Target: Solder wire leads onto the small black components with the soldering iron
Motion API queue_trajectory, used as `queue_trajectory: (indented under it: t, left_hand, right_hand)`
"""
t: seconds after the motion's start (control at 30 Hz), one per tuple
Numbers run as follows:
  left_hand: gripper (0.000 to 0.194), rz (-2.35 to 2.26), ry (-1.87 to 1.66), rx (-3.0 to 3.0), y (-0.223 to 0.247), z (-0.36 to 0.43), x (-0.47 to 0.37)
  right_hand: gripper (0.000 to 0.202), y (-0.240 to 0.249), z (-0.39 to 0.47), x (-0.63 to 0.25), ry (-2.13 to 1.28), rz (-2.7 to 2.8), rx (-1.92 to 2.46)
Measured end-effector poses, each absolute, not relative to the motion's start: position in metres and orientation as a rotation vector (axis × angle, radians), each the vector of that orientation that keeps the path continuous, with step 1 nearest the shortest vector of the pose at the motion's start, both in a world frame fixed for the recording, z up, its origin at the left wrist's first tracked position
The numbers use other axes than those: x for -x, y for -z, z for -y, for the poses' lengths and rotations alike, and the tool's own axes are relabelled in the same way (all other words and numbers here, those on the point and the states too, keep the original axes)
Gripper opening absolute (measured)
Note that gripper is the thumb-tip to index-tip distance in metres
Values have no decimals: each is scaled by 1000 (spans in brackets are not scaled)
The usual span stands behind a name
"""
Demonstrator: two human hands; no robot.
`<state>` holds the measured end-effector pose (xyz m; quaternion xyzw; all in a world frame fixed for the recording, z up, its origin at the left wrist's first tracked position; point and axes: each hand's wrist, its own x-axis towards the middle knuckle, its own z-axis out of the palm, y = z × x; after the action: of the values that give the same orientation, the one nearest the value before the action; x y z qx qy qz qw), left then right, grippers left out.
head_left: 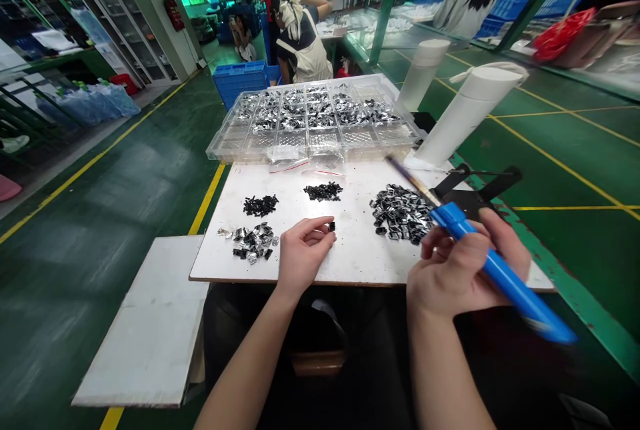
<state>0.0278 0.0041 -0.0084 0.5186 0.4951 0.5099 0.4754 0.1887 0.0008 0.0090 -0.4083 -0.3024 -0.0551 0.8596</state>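
Note:
My left hand (306, 250) pinches a small black part (332, 225) between thumb and fingertips, just over the white board (360, 263). My right hand (463, 263) is wrapped round a blue tool (500, 270) with a thin metal shaft, which tilts up and left above a pile of shiny black parts (403, 213). Left of my left hand lies a smaller pile of black and silver pieces (253, 242). Behind it are two heaps of tiny black pieces, one at the left (261, 205) and one near the middle (323, 191).
A clear compartment tray (320, 139) full of shiny parts stands at the board's back, with plastic bags (324, 162) before it. Two white cylinders (467, 113) and a black bracket (465, 193) are at the right. A lower white panel (145, 323) lies left. People work beyond.

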Motion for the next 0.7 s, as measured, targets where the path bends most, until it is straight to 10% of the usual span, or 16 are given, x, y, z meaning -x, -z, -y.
queue_trajectory:
  t: [0.7]
  left_hand:
    - [36, -1321, -805, -2225, -12, -22, -108]
  right_hand:
    - [14, -9, 0, -193, -75, 644, 906]
